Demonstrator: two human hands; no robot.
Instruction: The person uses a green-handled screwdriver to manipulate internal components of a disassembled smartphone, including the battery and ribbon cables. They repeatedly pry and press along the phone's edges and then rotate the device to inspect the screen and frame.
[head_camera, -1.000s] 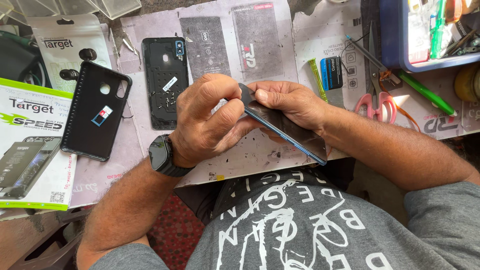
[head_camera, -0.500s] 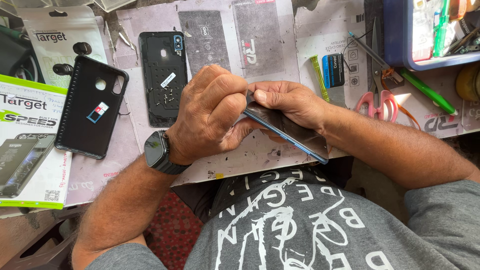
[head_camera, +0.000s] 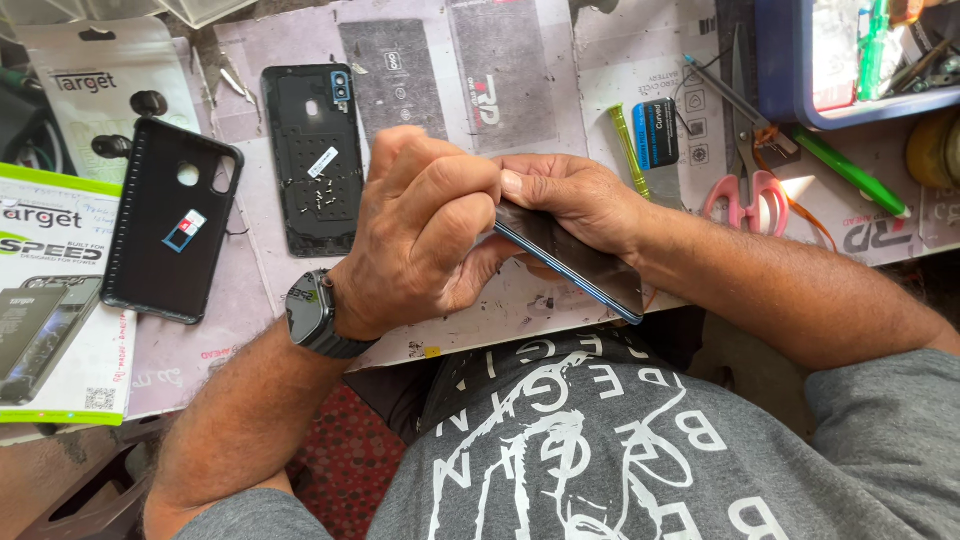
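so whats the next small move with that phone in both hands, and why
Probably keep working the left hand fingertips along the phone edge while the right hand steadies it. The phone is tilted, gripped by both hands above the mat, its back cover already lying off.

Green-white box (head_camera: 50, 300) far left, grey pouch (head_camera: 95, 90) above

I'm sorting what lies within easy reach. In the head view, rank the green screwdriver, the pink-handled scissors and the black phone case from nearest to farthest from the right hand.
1. Green screwdriver: just beyond the right hand.
2. Pink-handled scissors: farther out to its right.
3. Black phone case: far left, past the left hand.
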